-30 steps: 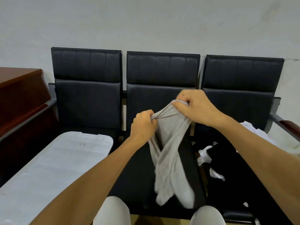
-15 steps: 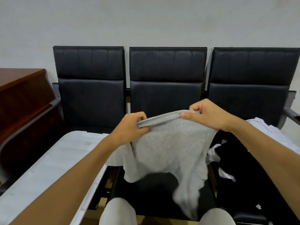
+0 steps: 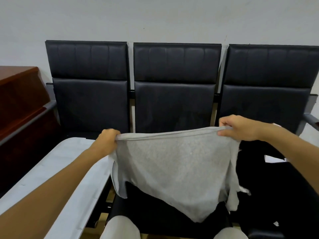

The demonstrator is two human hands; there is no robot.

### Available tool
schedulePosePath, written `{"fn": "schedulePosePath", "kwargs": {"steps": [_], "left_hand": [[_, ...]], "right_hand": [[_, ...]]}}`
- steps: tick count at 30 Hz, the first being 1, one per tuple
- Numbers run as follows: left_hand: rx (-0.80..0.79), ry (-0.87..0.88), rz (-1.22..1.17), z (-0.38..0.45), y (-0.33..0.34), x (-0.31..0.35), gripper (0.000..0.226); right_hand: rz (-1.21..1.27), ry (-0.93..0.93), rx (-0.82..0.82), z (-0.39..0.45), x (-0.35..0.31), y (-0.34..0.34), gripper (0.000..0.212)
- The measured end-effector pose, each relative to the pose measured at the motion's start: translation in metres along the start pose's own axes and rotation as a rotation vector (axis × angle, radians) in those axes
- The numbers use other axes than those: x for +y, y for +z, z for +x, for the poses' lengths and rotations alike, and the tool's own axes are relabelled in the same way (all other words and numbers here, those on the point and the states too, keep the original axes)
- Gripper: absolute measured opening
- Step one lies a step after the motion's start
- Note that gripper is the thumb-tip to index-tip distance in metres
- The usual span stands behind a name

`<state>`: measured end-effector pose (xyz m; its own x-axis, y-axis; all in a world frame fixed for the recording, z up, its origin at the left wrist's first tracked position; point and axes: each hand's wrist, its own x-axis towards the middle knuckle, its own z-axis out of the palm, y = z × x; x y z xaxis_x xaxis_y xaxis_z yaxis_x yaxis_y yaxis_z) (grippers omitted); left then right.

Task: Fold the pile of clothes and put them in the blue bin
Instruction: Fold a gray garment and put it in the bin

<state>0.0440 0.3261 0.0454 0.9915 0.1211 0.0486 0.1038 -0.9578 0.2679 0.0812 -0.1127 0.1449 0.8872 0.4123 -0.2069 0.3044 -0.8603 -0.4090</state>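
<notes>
Both hands, left hand (image 3: 107,141) and right hand (image 3: 239,127), pinch the grey garment (image 3: 172,171) by its top edge; its long axis runs left-right, its body hanging below over the middle seat (image 3: 155,216).

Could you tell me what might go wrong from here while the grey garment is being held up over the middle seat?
The grey garment hangs unevenly, one flap lower on the right, so it may fold crooked. The left hand and right hand grip only its top edge, which could slip. Its right side hangs close to the dark clothes and might drag them.

Garment (image 3: 172,168) stretched dead centre between both hands, lidded bin (image 3: 57,171) at nine o'clock, clothes pile (image 3: 276,187) at three, seats (image 3: 176,83) at twelve.
</notes>
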Motion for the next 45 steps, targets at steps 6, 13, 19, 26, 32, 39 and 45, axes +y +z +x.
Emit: {"fn": "schedulePosePath", "kwargs": {"steps": [6,13,19,26,32,39,45], "left_hand": [[0.34,0.154,-0.164,0.064,-0.065,0.019,0.02],[0.395,0.286,-0.184,0.043,-0.082,0.002,0.018],[-0.121,0.26,0.295,-0.036,0.037,-0.045,0.024],[-0.629,-0.02,0.127,-0.072,0.122,-0.065,0.041],[-0.53,0.177,0.01,-0.024,0.177,0.022,0.035],[-0.581,0.367,-0.177,0.053,0.231,0.156,0.04],[-0.604,0.374,-0.17,0.12,0.283,0.238,0.061]], "right_hand": [[-0.065,0.025,0.601,0.07,0.014,-0.035,0.015],[0.108,-0.23,0.812,0.051,-0.015,-0.03,0.005],[0.161,-0.239,0.197,0.025,0.01,0.119,0.024],[0.208,0.09,-0.368,0.022,0.037,0.236,0.038],[0.133,0.573,0.175,0.051,0.081,0.268,0.036],[0.522,0.737,0.452,0.093,0.118,0.295,0.078],[0.359,0.735,0.35,0.097,0.146,0.276,0.042]]}}
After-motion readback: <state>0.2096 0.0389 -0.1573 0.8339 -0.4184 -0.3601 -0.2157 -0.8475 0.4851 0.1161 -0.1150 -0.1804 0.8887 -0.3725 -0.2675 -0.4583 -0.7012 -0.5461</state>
